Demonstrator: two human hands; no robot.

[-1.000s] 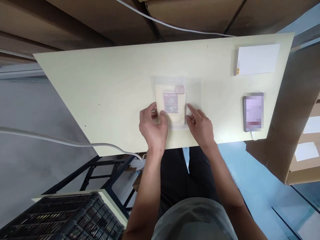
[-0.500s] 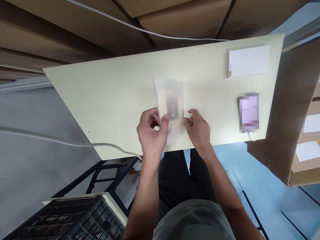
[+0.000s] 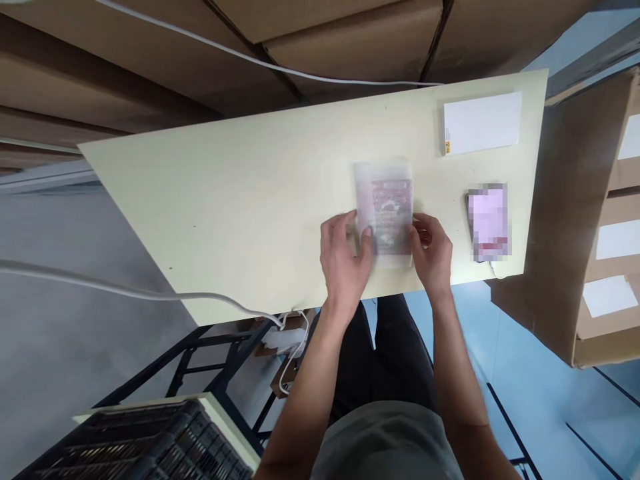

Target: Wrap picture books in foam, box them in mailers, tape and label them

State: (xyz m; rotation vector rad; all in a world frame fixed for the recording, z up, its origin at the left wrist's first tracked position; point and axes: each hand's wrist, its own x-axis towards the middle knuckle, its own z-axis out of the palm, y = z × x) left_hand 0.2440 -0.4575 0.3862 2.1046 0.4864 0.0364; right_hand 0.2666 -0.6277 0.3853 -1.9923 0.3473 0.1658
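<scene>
A translucent plastic bag (image 3: 385, 172) with a pinkish printed card (image 3: 393, 217) showing through it is over the table in front of me, its details blurred. My left hand (image 3: 347, 257) grips its left edge, thumb on the front face and fingers around the side. On the opposite edge, my right hand (image 3: 431, 253) pinches the bag between thumb and curled fingers.
A white flat box (image 3: 483, 123) lies at the table's (image 3: 240, 213) back right, with a pixelated phone (image 3: 489, 223) nearer me. A white cable (image 3: 225, 297) crosses the front left edge. Cardboard boxes (image 3: 350, 47) line the back; a black crate (image 3: 165, 440) stands lower left.
Both hands and the bag have shifted right. The bag now shows a different, pinkish face. My right hand has closed on its right edge.
</scene>
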